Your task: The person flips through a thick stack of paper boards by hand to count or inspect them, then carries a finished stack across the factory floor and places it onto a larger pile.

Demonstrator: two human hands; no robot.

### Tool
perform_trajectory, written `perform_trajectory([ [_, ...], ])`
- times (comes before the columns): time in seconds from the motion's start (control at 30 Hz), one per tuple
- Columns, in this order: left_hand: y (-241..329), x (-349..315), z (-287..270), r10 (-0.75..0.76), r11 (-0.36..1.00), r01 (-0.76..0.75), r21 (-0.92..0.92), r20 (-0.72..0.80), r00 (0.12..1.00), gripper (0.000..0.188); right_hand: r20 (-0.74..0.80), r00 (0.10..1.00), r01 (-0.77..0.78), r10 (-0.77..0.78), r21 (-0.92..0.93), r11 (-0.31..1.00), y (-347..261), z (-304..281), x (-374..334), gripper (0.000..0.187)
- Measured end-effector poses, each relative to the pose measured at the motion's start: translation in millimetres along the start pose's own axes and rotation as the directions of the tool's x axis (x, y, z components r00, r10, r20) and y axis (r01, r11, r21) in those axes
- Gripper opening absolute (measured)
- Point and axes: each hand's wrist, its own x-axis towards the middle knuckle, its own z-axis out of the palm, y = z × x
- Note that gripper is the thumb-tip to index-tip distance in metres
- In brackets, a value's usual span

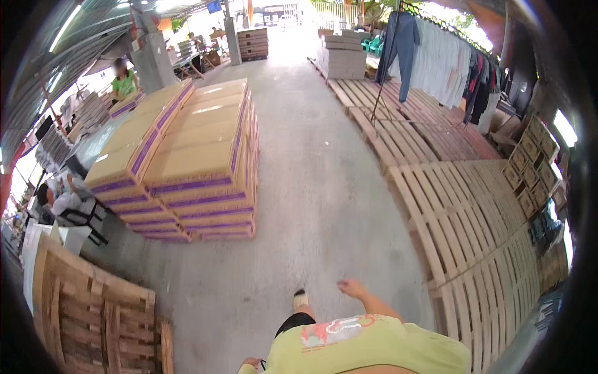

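Lower left: stacked wooden pallets [90,311] | beyond: purple-banded cartons [199,153], two rows side by side | left hand [251,361]: at lower edge, partly hidden — grip can't be told | right hand [352,288]: well apart from left, fingers bent above grey floor [299,187] — closure can't be told | right: slatted platform [431,246], nearest right hand; hung garments [439,59] farther back

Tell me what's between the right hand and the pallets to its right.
In the head view, only grey concrete floor shows between the right hand and those wooden pallets.
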Motion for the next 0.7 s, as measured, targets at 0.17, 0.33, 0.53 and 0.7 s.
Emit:
perform_trajectory([
  [0.17, 350, 101, -73, 0.488, 0.814, -0.429, 0.391, -0.059, 0.871, 0.049, 0.071, 0.986, -0.153, 0.152, 0.006, 0.988, 134, -55, 26, 0.041],
  [0.33, 716, 103, -113, 0.790, 0.601, -0.777, 0.188, 0.007, 0.613, 0.057, 0.082, 0.632, -0.641, 0.771, 0.614, 0.460, 144, -132, 68, 0.042],
  [0.53, 948, 136, -141, 0.781, 0.590, -0.766, 0.255, 0.062, 0.621, 0.053, 0.101, 0.590, -0.666, 0.801, 0.621, 0.413, 127, -259, 272, 0.043],
  [0.7, 1016, 176, -177, 0.549, 0.822, -0.565, 0.075, 0.159, 0.820, 0.055, -0.119, 0.884, -0.434, 0.451, 0.147, 0.889, 111, -393, 523, 0.044],
])
